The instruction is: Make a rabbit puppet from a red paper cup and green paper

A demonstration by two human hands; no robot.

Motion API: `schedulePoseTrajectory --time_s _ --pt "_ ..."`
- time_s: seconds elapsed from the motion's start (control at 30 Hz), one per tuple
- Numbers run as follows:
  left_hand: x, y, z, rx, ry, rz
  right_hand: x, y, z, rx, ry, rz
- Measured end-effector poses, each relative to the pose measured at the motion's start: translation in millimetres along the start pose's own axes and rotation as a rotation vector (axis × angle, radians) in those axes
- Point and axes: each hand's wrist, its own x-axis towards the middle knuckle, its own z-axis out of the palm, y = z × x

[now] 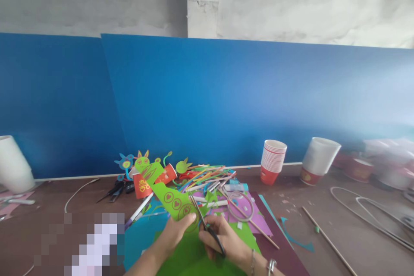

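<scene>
My left hand (174, 229) grips a strip of green paper (161, 189) printed or drawn with hearts in circles and leaf shapes. Black-handled scissors (211, 233) are in my right hand (223, 238), their blades pointing up and left at the edge of the strip. Whether the blades have paper between them I cannot tell. Under both hands lies a larger green sheet (184, 254), on top of a blue sheet (137, 235). Just behind the strip stands a red paper cup (142, 186) with a green paper animal head (141, 162).
Coloured sticks (207, 174) pile up behind my hands, near a roll of tape (241, 207) on purple paper. Stacked cups (273, 161) and another stack (318, 161) stand at the back right. A wooden stick (328, 239) and a white cable (368, 213) lie on the right.
</scene>
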Motion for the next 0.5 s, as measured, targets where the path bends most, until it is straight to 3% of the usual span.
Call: schedulePoseTrajectory --time_s 0.2,0.5 --pt "-2.9 8.4 0.9 0.013 -0.058 -0.012 0.5 4.1 -3.8 0.016 0.003 0.024" --pt "-0.9 3.5 -2.1 -0.052 -0.138 0.01 1.5 5.2 -6.4 -0.007 -0.021 0.021"
